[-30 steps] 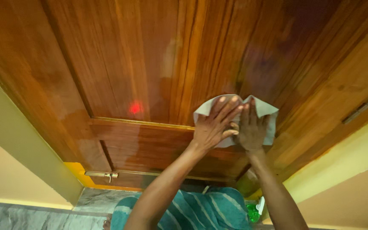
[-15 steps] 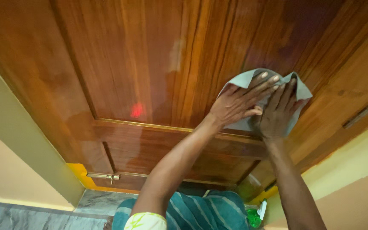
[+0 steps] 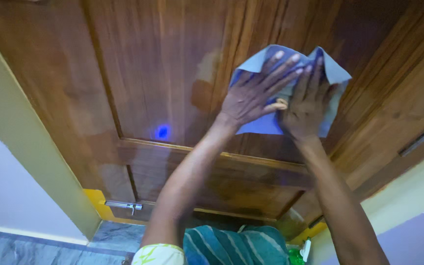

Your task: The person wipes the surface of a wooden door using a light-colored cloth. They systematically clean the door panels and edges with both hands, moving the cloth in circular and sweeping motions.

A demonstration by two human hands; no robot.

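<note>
Both hands flat and side by side in the upper right of the frame, left hand [image 3: 251,95] and right hand [image 3: 306,100] pressing a light blue cloth [image 3: 263,125] against the wooden door [image 3: 138,88]. Metal latch [image 3: 122,205] sits lower left, nothing blocking.

Both arms reach up from the bottom of the frame toward the upper right, nearly straight at the elbows. The left hand [image 3: 251,95] lies flat, palm away from the camera, its fingers spread and pointing toward the upper right. The right hand [image 3: 306,103] lies flat just beside it, fingers together and pointing up. The left thumb touches the inner edge of the right hand. The left forearm slants across the middle of the frame; the right forearm rises from the lower right.
</note>
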